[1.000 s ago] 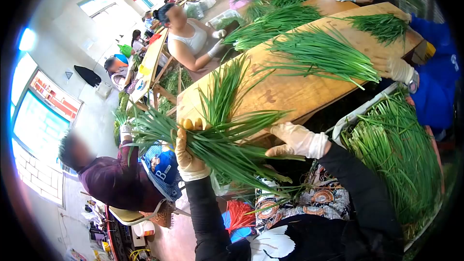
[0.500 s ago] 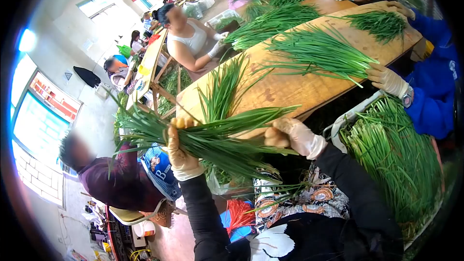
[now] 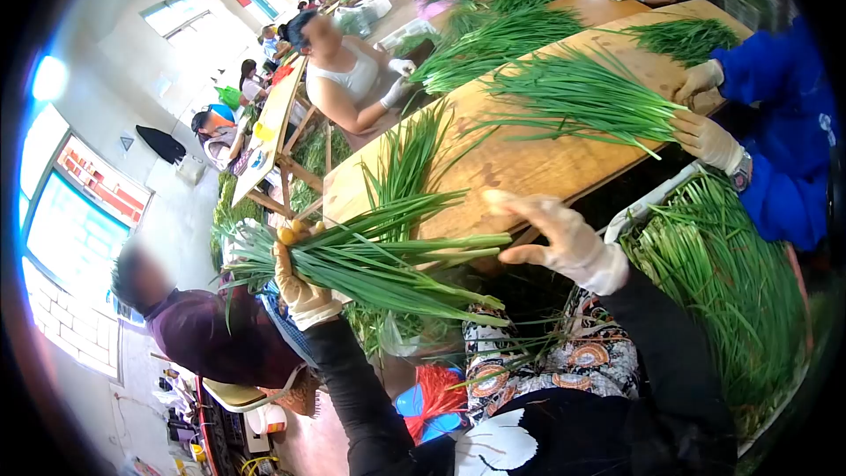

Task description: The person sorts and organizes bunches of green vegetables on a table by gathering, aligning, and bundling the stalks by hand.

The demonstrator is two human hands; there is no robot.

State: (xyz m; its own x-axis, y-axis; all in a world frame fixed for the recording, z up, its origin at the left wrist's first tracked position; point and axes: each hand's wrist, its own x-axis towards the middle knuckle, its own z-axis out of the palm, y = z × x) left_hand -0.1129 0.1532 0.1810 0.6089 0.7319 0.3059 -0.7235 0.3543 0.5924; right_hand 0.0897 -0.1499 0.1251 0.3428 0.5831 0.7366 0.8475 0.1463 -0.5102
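My left hand (image 3: 304, 282), in a pale glove, is wrapped round a loose bunch of garlic chives (image 3: 397, 254). The bunch lies roughly level in front of me, leaves spreading to both sides of the fist. My right hand (image 3: 564, 242), gloved too, is just beyond the bunch's right end, thumb and fingers apart with nothing between them. Behind the held bunch, another small pile of chives (image 3: 401, 167) rests on the near end of the wooden table (image 3: 520, 172).
At right, a white crate (image 3: 652, 198) is heaped with chives (image 3: 718, 300). A co-worker's gloved hand (image 3: 712, 141) touches a chive bundle (image 3: 590, 106) on the table. Red strips (image 3: 436, 401) hang by my lap. A person in dark purple (image 3: 216, 326) sits at left.
My right hand has moved right and its fingers have spread. My left hand has shifted left and slightly down with the chives. The co-worker's far hand has come nearer along the table.
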